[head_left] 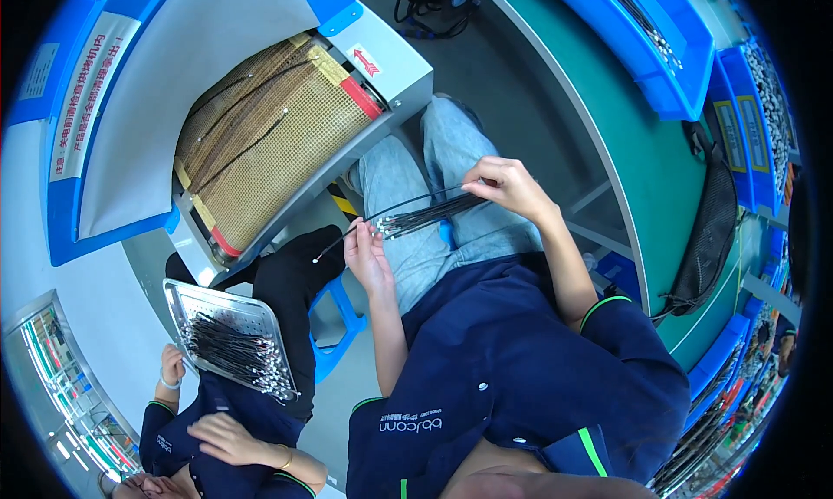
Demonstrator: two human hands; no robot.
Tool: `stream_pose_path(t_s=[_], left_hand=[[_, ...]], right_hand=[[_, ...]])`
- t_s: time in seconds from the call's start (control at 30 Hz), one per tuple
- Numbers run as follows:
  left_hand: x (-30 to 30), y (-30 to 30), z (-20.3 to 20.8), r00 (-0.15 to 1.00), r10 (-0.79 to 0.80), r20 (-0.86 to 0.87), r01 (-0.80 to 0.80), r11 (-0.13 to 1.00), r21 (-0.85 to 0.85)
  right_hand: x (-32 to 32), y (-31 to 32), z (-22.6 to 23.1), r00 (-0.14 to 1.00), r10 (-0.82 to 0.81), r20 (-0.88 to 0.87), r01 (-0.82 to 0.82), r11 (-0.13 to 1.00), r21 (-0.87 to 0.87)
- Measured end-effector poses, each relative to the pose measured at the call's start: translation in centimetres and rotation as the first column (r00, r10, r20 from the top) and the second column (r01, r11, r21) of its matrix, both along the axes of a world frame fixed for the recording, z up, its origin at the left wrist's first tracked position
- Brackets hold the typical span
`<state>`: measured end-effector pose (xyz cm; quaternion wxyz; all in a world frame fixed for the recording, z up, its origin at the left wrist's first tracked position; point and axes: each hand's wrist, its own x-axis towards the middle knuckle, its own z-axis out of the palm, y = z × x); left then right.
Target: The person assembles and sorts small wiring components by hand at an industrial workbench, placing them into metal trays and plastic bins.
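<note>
While the left hand point(368, 254) pinches a single black cable point(416, 201) at its fingertips, the right hand point(510, 188) has finger and thumb closed on the same strand, up toward two o'clock. Just below that line lies the cable bundle point(434, 215) over the wearer's jeans point(395, 173), silvery tips bunched beside the left fingers, far end disappearing under the right hand; whether that hand clasps it too, no telling from here.

And here's the danger: a loose pinch at either end could let the strand slip, and with the bundle this close, one careless tug might snag its neighbours or spill them off the lap. The free tip point(315, 260), poking out toward eight o'clock, looks liable to catch if the left hand swings.

Now the pose: left forearm nearly upright from half past six, right forearm slanting in from four, wrist bent.

Further out, at ten o'clock, a mesh belt point(295, 139) bears a few dark cables; at eight, a co-worker's metal tray point(204, 298) holds a black heap, a co-worker's hand point(171, 366) by its edge; past one, a blue bin point(599, 43) sits on the green bench point(590, 91).
</note>
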<state>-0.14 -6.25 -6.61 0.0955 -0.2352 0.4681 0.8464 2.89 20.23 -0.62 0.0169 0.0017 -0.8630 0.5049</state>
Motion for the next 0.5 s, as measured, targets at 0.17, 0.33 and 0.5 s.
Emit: stream_pose_path(t_s=[0.17,0.33,0.5], left_hand=[[0.06,-0.05,0.09,1.000,-0.013,-0.019,0.013,1.000,-0.006],[0.22,-0.22,-0.11,1.000,-0.003,-0.031,0.002,1.000,0.000],[0.24,-0.05,-0.03,0.999,-0.013,-0.045,0.012,1.000,-0.003]], right_hand=[[0.09,0.13,0.02,0.993,0.012,-0.117,-0.001,0.996,0.090],[0.31,-0.02,-0.06,0.993,0.028,-0.115,-0.021,0.998,0.061],[0.48,-0.02,-0.28,0.995,0.014,-0.101,-0.012,1.000,0.020]])
